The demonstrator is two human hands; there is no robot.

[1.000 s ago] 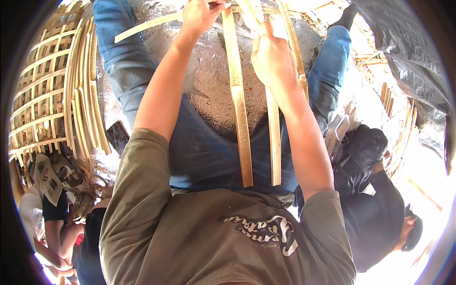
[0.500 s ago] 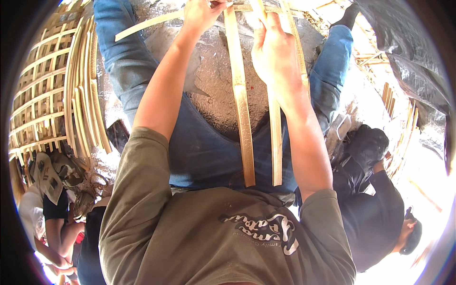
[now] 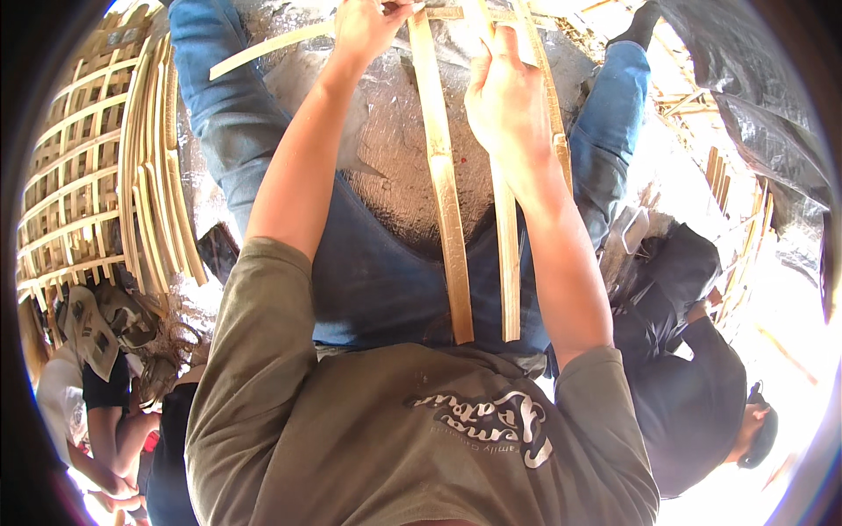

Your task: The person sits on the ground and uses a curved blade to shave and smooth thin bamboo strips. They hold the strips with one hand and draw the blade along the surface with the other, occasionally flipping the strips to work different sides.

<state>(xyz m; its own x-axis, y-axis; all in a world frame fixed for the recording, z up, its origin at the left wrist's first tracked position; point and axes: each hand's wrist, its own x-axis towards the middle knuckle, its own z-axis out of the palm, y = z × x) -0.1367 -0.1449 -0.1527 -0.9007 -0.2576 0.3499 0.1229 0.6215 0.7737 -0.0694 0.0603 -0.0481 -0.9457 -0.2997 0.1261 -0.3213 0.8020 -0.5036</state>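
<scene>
Long flat bamboo strips lie between my outstretched legs. One lengthwise strip runs down the middle, its near end over my lap. Beside it, a second lengthwise strip passes under my right hand, whose closed fingers grip it. My left hand pinches at the top edge, where a crosswise bamboo strip meets the middle strip; its fingertips are partly cut off by the picture's edge. A third lengthwise strip shows beyond my right wrist, partly hidden by my forearm.
At the left stand a woven bamboo lattice panel and a stack of bamboo strips. People sit close by at the lower left and right. Dark plastic sheeting hangs at the upper right.
Both hands keep their hold, with only a very slight shift. The bamboo strips stay in nearly the same arrangement.
</scene>
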